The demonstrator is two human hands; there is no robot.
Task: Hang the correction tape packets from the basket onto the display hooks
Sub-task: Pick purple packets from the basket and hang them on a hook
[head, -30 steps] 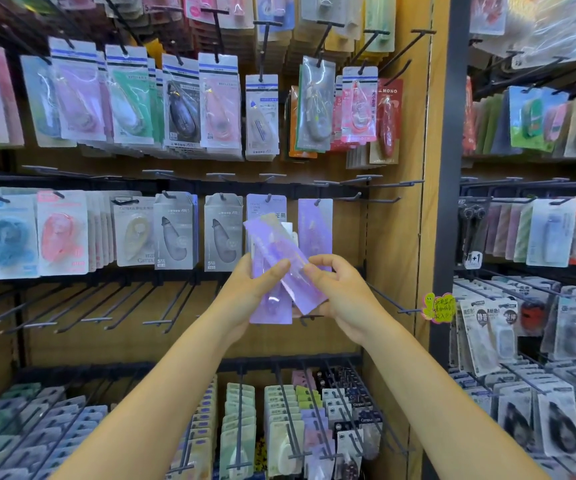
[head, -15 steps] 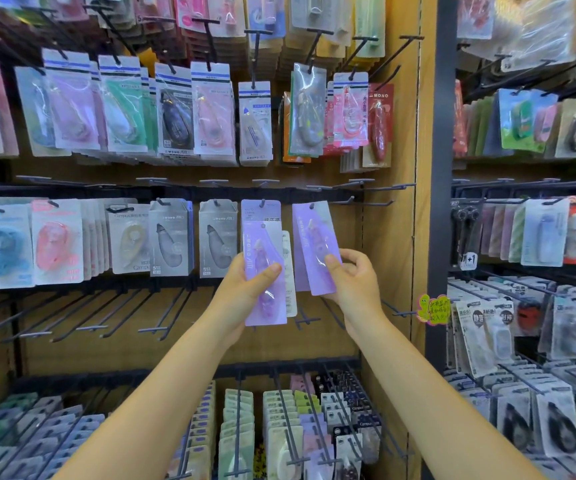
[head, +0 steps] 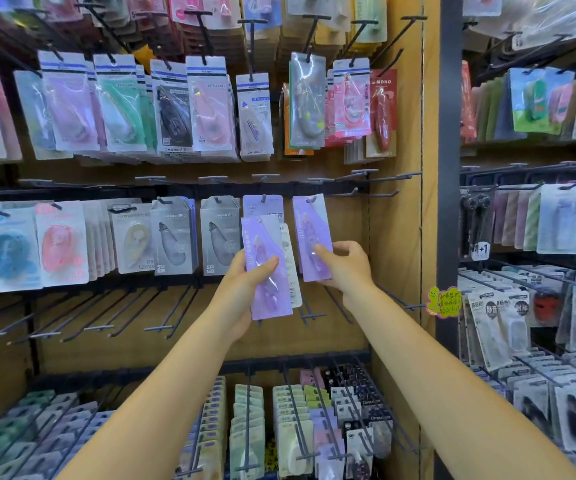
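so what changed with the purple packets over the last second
The right hand carried one purple packet up and right, from the stack in the left hand to the hook, straightening it. The left hand kept its stack of packets.

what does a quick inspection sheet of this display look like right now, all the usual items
surface: wooden pegboard wall with rows of hooks.
job's things: purple packet with its top at a middle-row hook; second purple packet held in front of the hung ones; basket not in view.
clutter: grey packets and pastel packets fill other hooks.
grippers: left hand grips the second packet; right hand pinches the first.
cables: nothing seen.
surroundings: neighbouring rack, yellow-green sticker.
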